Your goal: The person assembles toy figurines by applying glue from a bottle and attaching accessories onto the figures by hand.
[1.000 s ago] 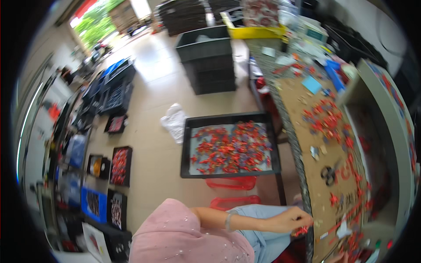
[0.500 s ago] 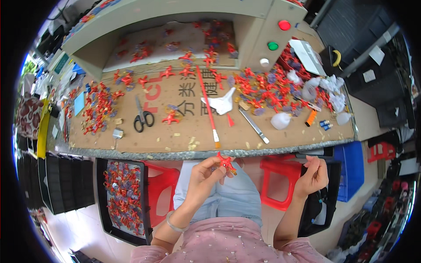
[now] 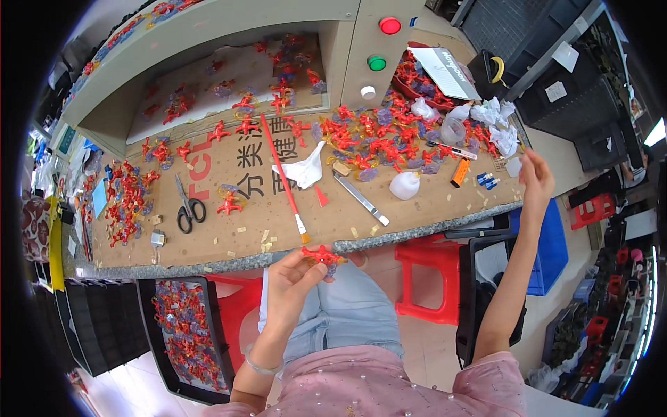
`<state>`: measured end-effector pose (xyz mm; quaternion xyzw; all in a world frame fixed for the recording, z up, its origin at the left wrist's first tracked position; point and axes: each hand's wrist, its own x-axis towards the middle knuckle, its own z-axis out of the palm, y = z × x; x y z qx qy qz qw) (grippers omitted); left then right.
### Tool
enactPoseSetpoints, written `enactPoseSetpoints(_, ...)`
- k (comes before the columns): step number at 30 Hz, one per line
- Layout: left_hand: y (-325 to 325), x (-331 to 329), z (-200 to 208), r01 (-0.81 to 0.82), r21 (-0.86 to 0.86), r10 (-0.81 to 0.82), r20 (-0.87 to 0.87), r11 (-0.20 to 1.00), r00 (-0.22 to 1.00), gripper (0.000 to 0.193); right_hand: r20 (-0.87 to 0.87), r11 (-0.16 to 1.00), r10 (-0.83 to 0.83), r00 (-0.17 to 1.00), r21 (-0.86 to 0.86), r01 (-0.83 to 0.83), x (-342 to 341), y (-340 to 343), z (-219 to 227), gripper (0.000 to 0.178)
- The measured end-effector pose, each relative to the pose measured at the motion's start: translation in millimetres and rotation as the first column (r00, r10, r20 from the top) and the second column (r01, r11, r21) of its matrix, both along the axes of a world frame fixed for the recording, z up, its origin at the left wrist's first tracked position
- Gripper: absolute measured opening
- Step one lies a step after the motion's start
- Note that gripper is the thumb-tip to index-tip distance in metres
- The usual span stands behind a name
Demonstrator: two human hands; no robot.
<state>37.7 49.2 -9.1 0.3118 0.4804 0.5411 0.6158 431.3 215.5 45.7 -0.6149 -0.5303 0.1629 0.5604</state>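
Observation:
My left hand point(image 3: 290, 283) pinches a small red toy figure point(image 3: 321, 255) with translucent purple and yellow parts, held just off the table's front edge above my lap. My right hand point(image 3: 538, 182) is stretched out to the table's right end, its fingers curled together. Beside its fingertips is a small whitish squeeze bottle point(image 3: 514, 167), partly hidden; whether the fingers grip anything I cannot make out. On the cardboard lie a red-handled brush point(image 3: 283, 179), a metal blade-like tool point(image 3: 360, 199), black-handled scissors point(image 3: 189, 208) and another squeeze bottle point(image 3: 404, 185).
A large heap of red figures point(image 3: 379, 144) covers the table's right half, a smaller heap point(image 3: 128, 201) the left. Behind stands a grey open-fronted machine point(image 3: 340, 62) with red and green buttons. A black crate point(image 3: 215, 333) of figures and red stools point(image 3: 429, 278) stand below.
My right hand has moved from beside my lap up and out to the table's right end. My left hand still holds the figure, now turned more sideways. The whole view has shifted.

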Motion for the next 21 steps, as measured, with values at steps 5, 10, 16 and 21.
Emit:
enactPoseSetpoints(5,18.6,11.0,10.2,0.016,0.059,-0.018,0.041,0.998,0.999,0.028,-0.009,0.997,0.075,0.997,-0.031,-0.075,27.3,54.2,21.7,0.027)
enactPoseSetpoints(10,26.3,10.8,8.3,-0.033,0.063,0.026,0.111,0.997,0.993,0.026,-0.061,0.990,0.130,0.990,-0.039,-0.132,9.6,60.0,25.4,0.027)
enactPoseSetpoints(16,26.5,3.8,0.8,-0.024,0.091,0.013,0.121,0.996,0.993,0.023,-0.069,0.975,0.180,0.981,-0.123,-0.187,15.5,69.5,12.5,0.027)
enactPoseSetpoints(21,27.9,4.9,-2.5,-0.029,0.077,0.021,0.101,0.997,0.995,0.023,0.002,0.967,0.192,0.981,-0.169,-0.189,42.8,106.7,16.3,0.023)
